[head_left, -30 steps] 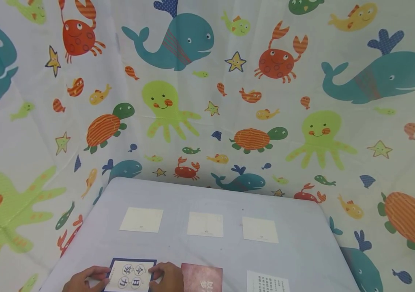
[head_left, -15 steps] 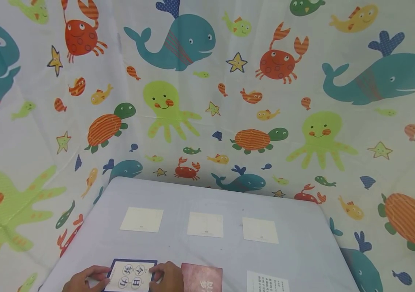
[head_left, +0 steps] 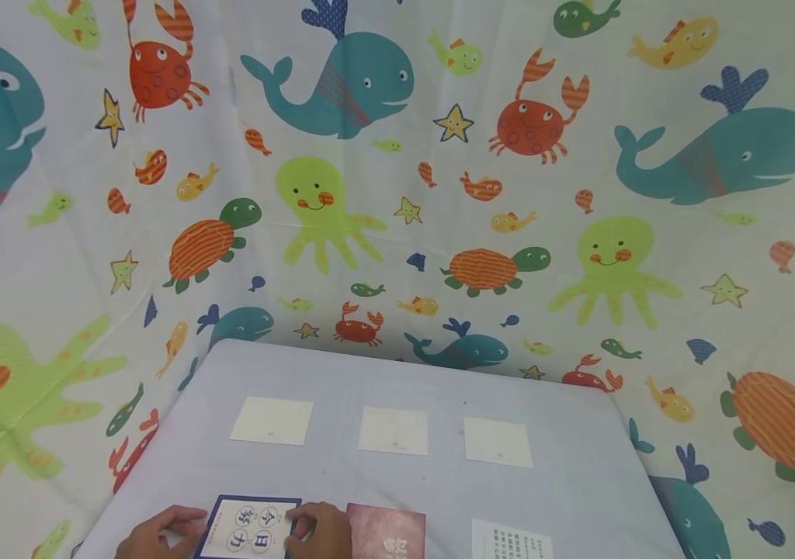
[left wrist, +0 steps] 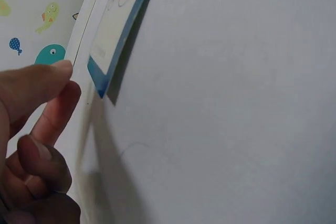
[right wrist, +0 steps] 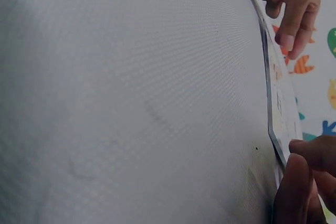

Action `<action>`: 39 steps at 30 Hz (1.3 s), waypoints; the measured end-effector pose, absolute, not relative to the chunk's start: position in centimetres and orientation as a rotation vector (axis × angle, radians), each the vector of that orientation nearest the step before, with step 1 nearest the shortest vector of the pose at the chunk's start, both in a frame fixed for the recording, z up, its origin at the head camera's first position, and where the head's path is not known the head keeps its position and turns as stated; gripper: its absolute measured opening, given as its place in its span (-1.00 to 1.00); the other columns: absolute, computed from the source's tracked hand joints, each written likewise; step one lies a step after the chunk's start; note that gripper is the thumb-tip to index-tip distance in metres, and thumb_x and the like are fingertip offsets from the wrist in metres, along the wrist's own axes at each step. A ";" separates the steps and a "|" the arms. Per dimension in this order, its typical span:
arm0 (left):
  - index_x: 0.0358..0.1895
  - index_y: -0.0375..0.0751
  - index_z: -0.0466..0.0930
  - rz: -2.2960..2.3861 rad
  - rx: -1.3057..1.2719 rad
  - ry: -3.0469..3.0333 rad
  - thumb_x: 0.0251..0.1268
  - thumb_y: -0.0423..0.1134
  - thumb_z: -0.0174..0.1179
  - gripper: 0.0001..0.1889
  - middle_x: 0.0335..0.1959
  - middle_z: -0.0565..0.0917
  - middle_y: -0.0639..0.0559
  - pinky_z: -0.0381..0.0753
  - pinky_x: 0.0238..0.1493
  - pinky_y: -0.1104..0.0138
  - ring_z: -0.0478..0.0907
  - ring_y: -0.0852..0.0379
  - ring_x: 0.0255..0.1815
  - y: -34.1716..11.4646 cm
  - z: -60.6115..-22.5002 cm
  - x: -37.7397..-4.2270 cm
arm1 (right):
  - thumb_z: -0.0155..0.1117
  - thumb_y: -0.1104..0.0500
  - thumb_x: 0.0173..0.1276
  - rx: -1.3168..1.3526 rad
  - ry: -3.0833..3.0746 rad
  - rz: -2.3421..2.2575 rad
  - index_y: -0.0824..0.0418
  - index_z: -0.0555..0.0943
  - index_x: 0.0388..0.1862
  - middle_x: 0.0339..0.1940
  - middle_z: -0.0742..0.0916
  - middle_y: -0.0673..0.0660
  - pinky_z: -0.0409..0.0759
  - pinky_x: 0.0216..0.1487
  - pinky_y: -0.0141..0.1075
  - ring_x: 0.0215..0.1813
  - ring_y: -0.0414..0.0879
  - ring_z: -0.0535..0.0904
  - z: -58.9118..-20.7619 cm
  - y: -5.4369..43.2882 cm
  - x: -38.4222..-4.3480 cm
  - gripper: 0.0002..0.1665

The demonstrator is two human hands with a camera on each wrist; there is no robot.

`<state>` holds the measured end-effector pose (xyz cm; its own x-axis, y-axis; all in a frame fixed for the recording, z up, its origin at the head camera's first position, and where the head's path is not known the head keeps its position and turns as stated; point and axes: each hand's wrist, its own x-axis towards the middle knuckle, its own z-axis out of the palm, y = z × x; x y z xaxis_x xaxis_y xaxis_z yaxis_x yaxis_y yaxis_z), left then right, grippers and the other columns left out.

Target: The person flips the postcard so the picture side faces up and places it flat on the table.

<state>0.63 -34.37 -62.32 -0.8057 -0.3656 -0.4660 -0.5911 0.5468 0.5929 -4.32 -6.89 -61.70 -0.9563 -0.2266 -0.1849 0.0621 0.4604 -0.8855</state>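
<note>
A blue-bordered card (head_left: pixel 251 528) with large circled characters lies at the front left of the table. My left hand (head_left: pixel 163 532) is beside its left edge; in the left wrist view a gap shows between the fingertips (left wrist: pixel 64 69) and the card (left wrist: pixel 113 35), whose near corner stands slightly off the cloth over its shadow. My right hand (head_left: pixel 322 529) pinches the card's opposite edge between thumb and finger, seen close at the card's border in the right wrist view. The lower part of both hands is cut off in the head view.
Right of my right hand lies a reddish card (head_left: pixel 387 532), then a white card with printed text (head_left: pixel 512 539). Three blank-looking cream cards (head_left: pixel 272 421) form a row farther back on the white-covered table (head_left: pixel 579 435). A sea-animal curtain (head_left: pixel 397 233) hangs behind.
My left hand has shifted slightly left, off the card's edge. The right hand stays at its edge, and the head view has tilted a little.
</note>
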 end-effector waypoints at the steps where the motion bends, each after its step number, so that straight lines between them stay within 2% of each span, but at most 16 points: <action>1: 0.15 -0.20 0.71 1.125 -0.804 2.503 0.33 -0.02 0.44 -0.56 -0.23 0.78 0.05 0.40 -0.30 0.19 0.52 0.04 -0.25 -34.4 -62.2 0.6 | 0.60 0.31 -0.02 -0.138 2.426 -1.497 -0.08 0.85 -0.19 -0.61 0.58 -0.23 0.40 -0.55 -0.44 -0.53 -0.37 0.45 -61.7 -6.9 -4.4 -0.59; 7: 0.11 -0.20 0.72 1.123 -0.832 2.546 0.37 -0.07 0.39 -0.64 -0.22 0.77 -0.01 0.41 -0.31 0.17 0.52 0.02 -0.26 -33.6 -61.2 0.1 | 0.61 0.27 0.11 -0.107 2.340 -1.524 -0.08 0.80 -0.04 -0.55 0.61 -0.15 0.48 -0.53 -0.42 -0.53 -0.29 0.57 -61.9 -6.8 -4.7 -0.57; 12: 0.08 -0.19 0.73 1.124 -0.830 2.577 0.32 0.02 0.45 -0.58 -0.18 0.80 -0.04 0.40 -0.30 0.17 0.55 0.03 -0.24 -32.9 -60.6 -0.6 | 0.61 0.24 0.12 -0.105 2.329 -1.567 -0.13 0.79 -0.06 -0.52 0.63 -0.16 0.47 -0.50 -0.41 -0.50 -0.29 0.56 -62.0 -6.8 -5.0 -0.58; 17: 0.11 -0.16 0.73 1.149 -0.837 2.585 0.29 0.10 0.48 -0.52 -0.06 0.82 -0.13 0.42 -0.30 0.18 0.56 0.04 -0.24 -32.5 -60.3 -1.1 | 0.60 0.27 0.08 -0.082 2.347 -1.599 -0.15 0.79 -0.05 -0.47 0.63 -0.20 0.48 -0.49 -0.42 -0.49 -0.31 0.55 -61.9 -7.0 -5.1 -0.54; 19: 0.11 -0.14 0.74 1.160 -0.838 2.599 0.30 0.11 0.47 -0.52 -0.02 0.81 -0.16 0.58 -0.21 0.08 0.61 -0.01 -0.19 -32.3 -60.1 -1.3 | 0.61 0.26 0.09 -0.069 2.362 -1.598 -0.16 0.78 -0.04 -0.44 0.64 -0.21 0.49 -0.48 -0.42 -0.48 -0.31 0.55 -61.7 -7.1 -5.2 -0.53; 21: 0.11 -0.13 0.74 1.171 -0.847 2.615 0.31 0.11 0.46 -0.54 0.01 0.81 -0.18 0.66 -0.04 -0.11 0.67 -0.14 -0.09 -32.2 -60.0 -1.6 | 0.62 0.25 0.10 -0.048 2.367 -1.593 -0.18 0.77 -0.03 -0.42 0.64 -0.22 0.50 -0.47 -0.41 -0.47 -0.30 0.56 -61.6 -7.2 -5.3 -0.52; 24: 0.10 -0.13 0.76 1.180 -0.854 2.643 0.33 0.09 0.45 -0.56 0.03 0.81 -0.20 0.54 0.22 -0.36 0.65 -0.31 0.13 -32.0 -59.8 -2.0 | 0.62 0.24 0.10 -0.048 2.367 -1.593 -0.18 0.76 0.00 -0.40 0.65 -0.22 0.51 -0.46 -0.40 -0.46 -0.28 0.56 -61.2 -7.1 -5.5 -0.50; 26: 0.10 -0.13 0.76 1.185 -0.856 2.655 0.34 0.07 0.45 -0.58 0.03 0.81 -0.21 0.50 0.27 -0.39 0.61 -0.37 0.20 -31.9 -59.7 -2.2 | 0.62 0.24 0.10 -0.055 2.364 -1.593 -0.16 0.76 0.03 -0.39 0.66 -0.21 0.51 -0.45 -0.40 -0.46 -0.28 0.56 -61.0 -7.1 -5.7 -0.49; 32: 0.05 -0.15 0.77 1.176 -0.829 2.709 0.32 0.02 0.46 -0.62 0.01 0.83 -0.18 0.53 0.25 -0.35 0.58 -0.40 0.25 -31.9 -59.5 -3.0 | 0.65 0.24 0.09 -0.071 2.395 -1.589 -0.14 0.74 0.12 -0.36 0.67 -0.22 0.51 -0.39 -0.42 -0.44 -0.30 0.54 -60.4 -7.0 -6.1 -0.41; 39: 0.06 -0.15 0.75 1.142 -0.788 2.736 0.30 0.04 0.47 -0.59 0.11 0.80 -0.24 0.60 0.14 -0.28 0.61 -0.35 0.21 -32.1 -58.9 -3.8 | 0.65 0.21 0.14 -0.139 2.439 -1.599 -0.11 0.71 0.19 -0.25 0.72 -0.18 0.53 -0.37 -0.44 -0.39 -0.35 0.52 -59.7 -7.0 -6.7 -0.38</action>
